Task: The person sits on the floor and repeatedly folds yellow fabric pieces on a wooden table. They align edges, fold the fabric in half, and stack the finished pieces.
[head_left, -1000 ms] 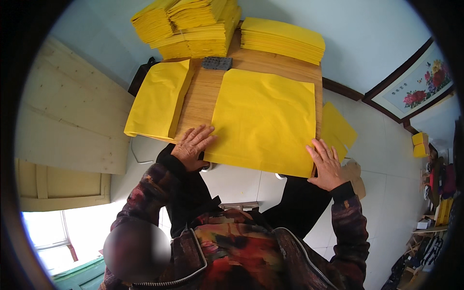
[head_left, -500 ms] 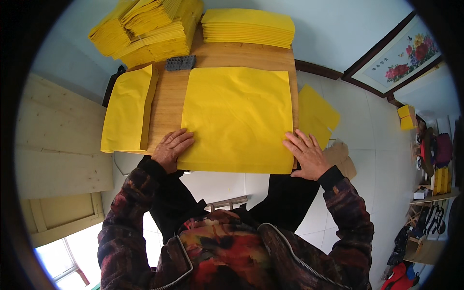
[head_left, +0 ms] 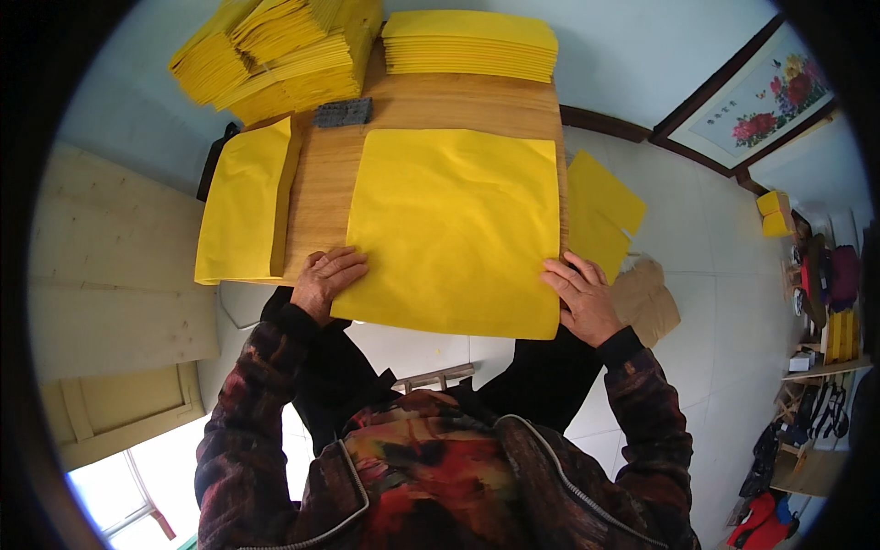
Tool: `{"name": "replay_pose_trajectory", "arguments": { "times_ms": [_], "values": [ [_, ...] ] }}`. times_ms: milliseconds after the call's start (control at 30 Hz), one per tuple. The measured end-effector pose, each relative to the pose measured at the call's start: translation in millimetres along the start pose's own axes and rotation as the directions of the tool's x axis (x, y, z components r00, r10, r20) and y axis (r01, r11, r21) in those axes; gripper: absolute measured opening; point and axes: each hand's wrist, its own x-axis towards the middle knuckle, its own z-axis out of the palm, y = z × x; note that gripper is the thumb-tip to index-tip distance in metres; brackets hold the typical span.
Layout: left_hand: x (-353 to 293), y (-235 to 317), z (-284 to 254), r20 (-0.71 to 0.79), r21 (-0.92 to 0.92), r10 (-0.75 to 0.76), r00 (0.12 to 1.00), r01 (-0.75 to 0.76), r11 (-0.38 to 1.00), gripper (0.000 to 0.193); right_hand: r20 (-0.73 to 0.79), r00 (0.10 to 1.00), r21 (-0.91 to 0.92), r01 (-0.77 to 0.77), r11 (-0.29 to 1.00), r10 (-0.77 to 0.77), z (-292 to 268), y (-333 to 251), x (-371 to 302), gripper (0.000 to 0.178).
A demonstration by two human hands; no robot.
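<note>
A large, nearly square yellow sheet [head_left: 454, 229] lies flat on the wooden table, its front edge hanging past the table's near side. My left hand [head_left: 327, 282] grips its left edge near the front corner, fingers together on top. At the opposite edge, my right hand [head_left: 583, 295] holds the sheet with its fingertips over the margin. Both thumbs are partly hidden, and faint creases run across the sheet's surface.
A folded yellow stack [head_left: 243, 206] lies at the table's left. Behind are a dark grey block [head_left: 343, 113], a neat yellow pile [head_left: 470, 46] and bundled yellow stacks [head_left: 302, 69]. Yellow material [head_left: 600, 215] and a brown piece [head_left: 646, 301] lie right of the table [head_left: 321, 183].
The sheet has shifted slightly toward me and to the right, its front right corner now lower. Both hands have stayed at its side edges.
</note>
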Motion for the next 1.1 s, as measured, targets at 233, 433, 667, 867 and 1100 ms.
{"name": "replay_pose_trajectory", "arguments": {
  "times_ms": [233,433,667,867,1100],
  "values": [
    [9,-11,-2,-0.029,-0.203,-0.158,0.987,0.148,0.968,0.027,-0.103,0.993,0.120,-0.052,0.991,0.064,1,-5,6,0.028],
    [13,-15,9,0.073,-0.736,-0.523,0.849,0.400,0.546,0.014,-0.160,0.925,0.493,-0.227,0.840,0.344,8,-5,17,0.015],
    [32,-9,15,0.030,-0.658,-0.737,0.675,0.569,0.493,0.018,-0.235,0.804,0.452,-0.407,0.794,0.546,10,-13,39,0.022],
    [43,0,30,-0.133,-0.679,-0.785,0.605,0.521,0.517,0.016,-0.264,0.746,0.283,-0.546,0.789,0.611,14,-20,53,0.026],
    [47,-2,36,-0.277,-0.500,-0.738,0.615,0.564,0.657,0.017,-0.325,0.710,0.103,-0.630,0.769,0.625,26,-29,58,0.020]
  ]
}}
